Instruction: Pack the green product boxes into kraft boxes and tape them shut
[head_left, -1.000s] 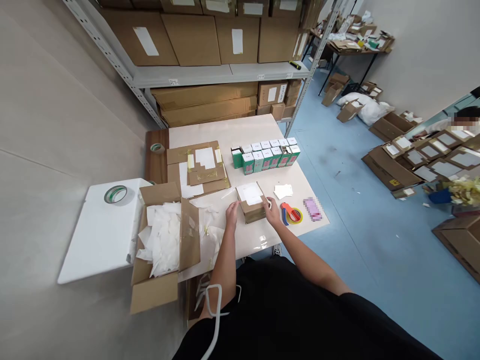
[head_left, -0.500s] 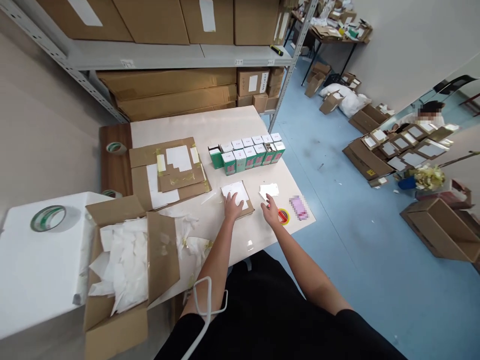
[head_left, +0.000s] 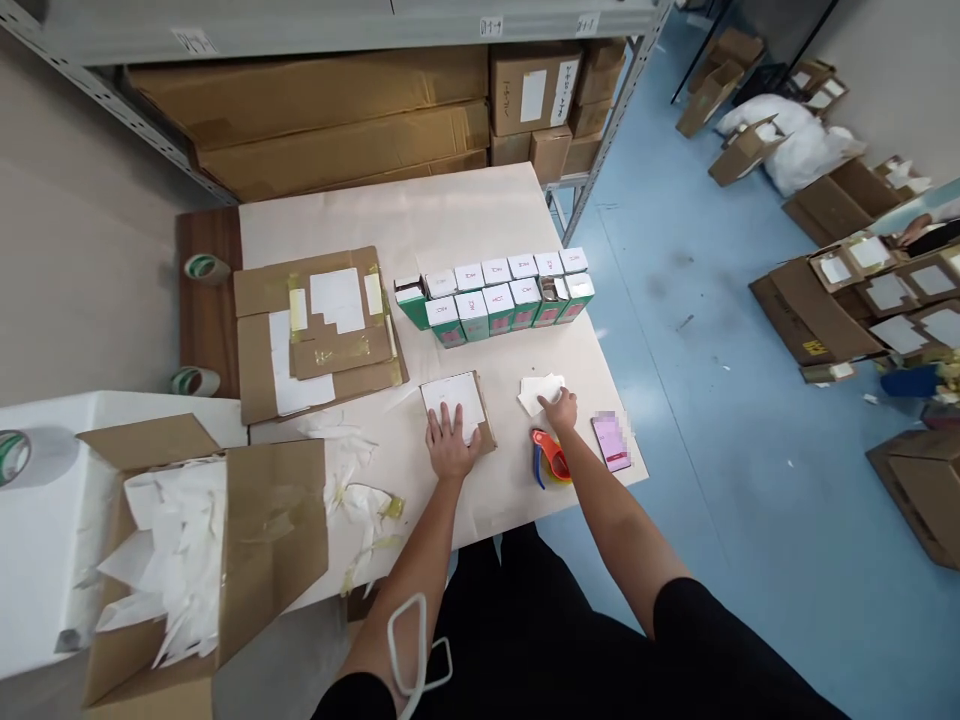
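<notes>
My left hand (head_left: 451, 445) lies flat, fingers spread, on a piece of brown cardboard (head_left: 486, 430) topped with a white sheet (head_left: 457, 393). At the right of the table my right hand (head_left: 561, 410) has its fingertips pinched at the edge of a few small white paper slips (head_left: 534, 392), which still lie on the tabletop. Just below that hand is a red and blue tape dispenser (head_left: 551, 455), partly hidden by the wrist. A phone with a pink screen (head_left: 613, 442) rests near the table's right edge.
Two rows of green and white small boxes (head_left: 499, 310) stand behind the hands. Flattened cardboard (head_left: 255, 370) lies at left. An open carton (head_left: 277, 540) holds white paper scraps. Shelving with long boxes (head_left: 337, 140) backs the table (head_left: 390, 195). Another person's hand (head_left: 915, 230) shows far right.
My right hand has moved forward from beside the tape dispenser onto the white slips. My left hand stays on the cardboard, now flatter. The head view has tilted downward.
</notes>
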